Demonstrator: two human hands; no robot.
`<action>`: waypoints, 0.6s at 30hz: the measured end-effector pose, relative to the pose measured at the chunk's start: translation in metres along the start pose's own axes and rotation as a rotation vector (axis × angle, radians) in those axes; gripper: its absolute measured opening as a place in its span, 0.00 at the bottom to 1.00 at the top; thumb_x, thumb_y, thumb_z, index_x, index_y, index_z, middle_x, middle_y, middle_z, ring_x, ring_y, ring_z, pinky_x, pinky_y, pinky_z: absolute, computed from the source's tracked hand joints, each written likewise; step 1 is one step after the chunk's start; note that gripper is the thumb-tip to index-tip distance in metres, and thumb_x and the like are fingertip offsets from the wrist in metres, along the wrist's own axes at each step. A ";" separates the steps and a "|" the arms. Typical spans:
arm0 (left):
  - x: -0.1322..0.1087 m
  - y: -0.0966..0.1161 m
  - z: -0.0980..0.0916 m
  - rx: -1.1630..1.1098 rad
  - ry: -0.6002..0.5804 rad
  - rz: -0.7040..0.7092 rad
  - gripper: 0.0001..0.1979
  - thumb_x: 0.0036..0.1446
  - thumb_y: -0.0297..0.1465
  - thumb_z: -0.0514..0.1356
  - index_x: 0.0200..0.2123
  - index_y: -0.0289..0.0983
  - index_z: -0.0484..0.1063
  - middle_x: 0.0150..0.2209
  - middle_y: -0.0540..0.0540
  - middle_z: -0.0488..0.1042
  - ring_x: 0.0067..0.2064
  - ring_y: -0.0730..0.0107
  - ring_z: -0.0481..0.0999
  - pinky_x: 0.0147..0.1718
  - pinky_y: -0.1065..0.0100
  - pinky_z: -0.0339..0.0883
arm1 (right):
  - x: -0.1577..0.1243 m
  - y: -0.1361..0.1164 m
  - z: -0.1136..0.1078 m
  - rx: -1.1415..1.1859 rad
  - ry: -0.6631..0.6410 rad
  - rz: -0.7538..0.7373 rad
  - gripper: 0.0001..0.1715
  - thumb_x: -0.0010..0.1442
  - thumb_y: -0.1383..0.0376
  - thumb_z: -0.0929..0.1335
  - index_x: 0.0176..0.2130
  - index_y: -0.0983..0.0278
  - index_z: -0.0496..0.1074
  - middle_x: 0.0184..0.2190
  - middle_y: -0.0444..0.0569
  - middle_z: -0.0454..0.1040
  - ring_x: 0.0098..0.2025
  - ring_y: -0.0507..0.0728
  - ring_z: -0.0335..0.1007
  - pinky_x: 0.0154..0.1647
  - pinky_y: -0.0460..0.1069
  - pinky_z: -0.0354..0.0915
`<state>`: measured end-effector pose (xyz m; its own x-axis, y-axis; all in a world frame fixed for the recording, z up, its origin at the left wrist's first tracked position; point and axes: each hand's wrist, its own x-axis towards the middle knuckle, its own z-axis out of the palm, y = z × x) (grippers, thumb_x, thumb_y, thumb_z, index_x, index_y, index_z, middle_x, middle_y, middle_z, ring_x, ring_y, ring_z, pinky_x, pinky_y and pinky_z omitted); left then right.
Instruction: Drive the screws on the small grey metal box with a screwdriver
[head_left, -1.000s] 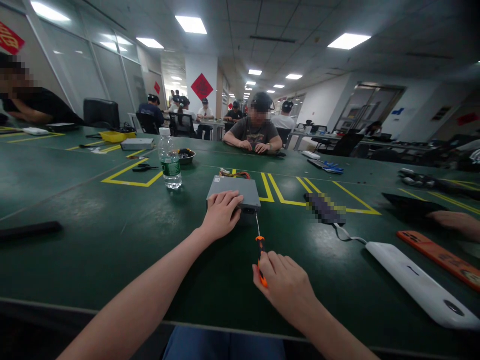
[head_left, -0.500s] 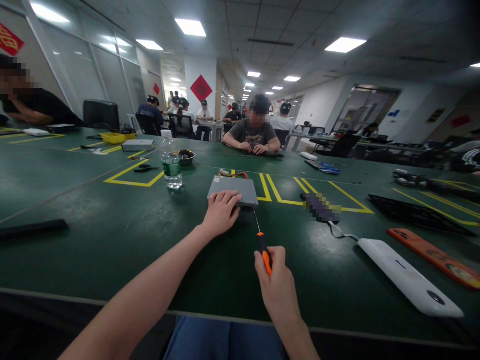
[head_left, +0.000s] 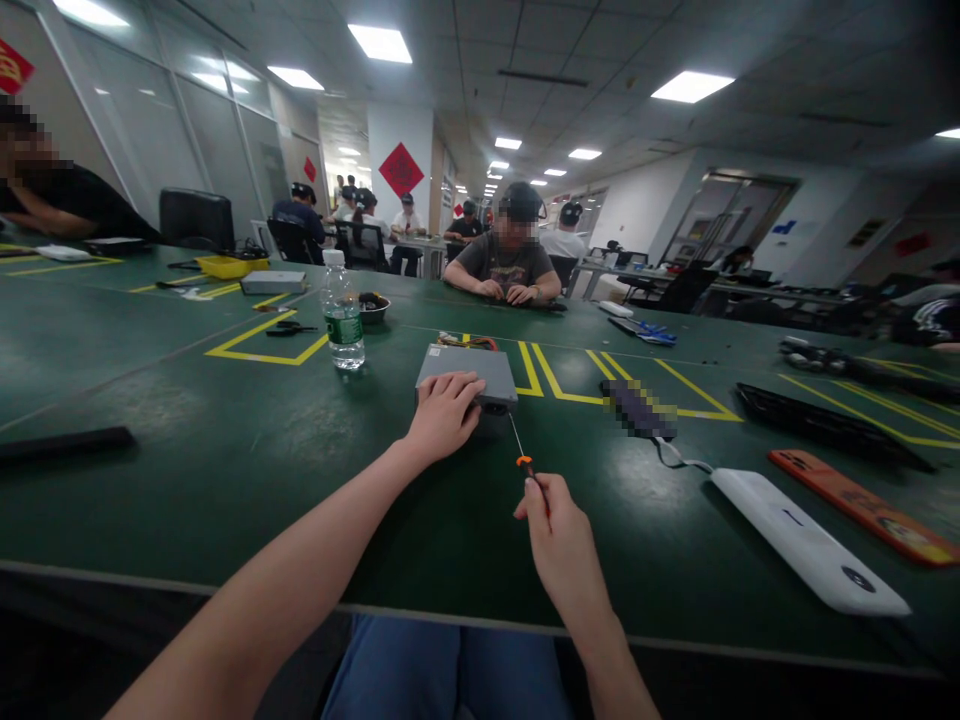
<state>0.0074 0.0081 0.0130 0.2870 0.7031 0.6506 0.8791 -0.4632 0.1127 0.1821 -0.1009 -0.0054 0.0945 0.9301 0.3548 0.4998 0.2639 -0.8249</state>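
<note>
A grey metal computer power supply unit (head_left: 491, 367) lies on the green table in front of me, its coloured cables (head_left: 472, 342) bunched behind it. My left hand (head_left: 444, 412) holds it, fingers over the top and thumb at the front face by a dark socket. Gripped in my right hand (head_left: 556, 520) is a screwdriver (head_left: 527, 469) with a black and orange handle. Its thin shaft points at the unit's lower front right corner; whether the tip touches a screw is too small to tell.
A water bottle (head_left: 344, 318) stands left of the unit, near a metal bowl (head_left: 373, 311). To the right are a phone (head_left: 639, 408), a white power bank (head_left: 810, 540) with a cable and an orange phone case (head_left: 862, 505). A person (head_left: 510, 262) sits opposite.
My right hand has shifted its hold forward on the screwdriver, covering more of the handle. The left hand still rests on the power supply unit. The view has tilted slightly.
</note>
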 end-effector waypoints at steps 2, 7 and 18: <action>0.000 0.000 0.000 0.005 0.003 0.003 0.17 0.58 0.32 0.53 0.51 0.42 0.65 0.55 0.46 0.67 0.55 0.58 0.62 0.51 0.55 0.51 | 0.000 -0.002 0.007 0.297 -0.048 0.189 0.15 0.54 0.55 0.67 0.33 0.62 0.63 0.21 0.41 0.68 0.18 0.51 0.62 0.16 0.44 0.53; -0.001 0.000 0.000 0.020 0.014 0.007 0.17 0.57 0.31 0.53 0.51 0.42 0.64 0.55 0.47 0.67 0.55 0.59 0.62 0.51 0.56 0.51 | 0.004 -0.011 0.018 0.661 -0.152 0.432 0.21 0.48 0.50 0.69 0.31 0.62 0.59 0.24 0.39 0.64 0.13 0.43 0.45 0.10 0.41 0.40; -0.001 0.001 0.001 0.015 0.014 0.002 0.17 0.58 0.31 0.52 0.51 0.42 0.64 0.55 0.46 0.67 0.55 0.58 0.62 0.51 0.55 0.51 | 0.011 -0.006 0.013 0.835 -0.070 0.504 0.20 0.42 0.54 0.73 0.29 0.63 0.63 0.20 0.40 0.58 0.16 0.45 0.50 0.10 0.40 0.44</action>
<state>0.0085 0.0074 0.0117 0.2837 0.6943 0.6614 0.8840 -0.4566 0.1001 0.1686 -0.0889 -0.0026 0.0651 0.9895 -0.1290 -0.3582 -0.0975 -0.9285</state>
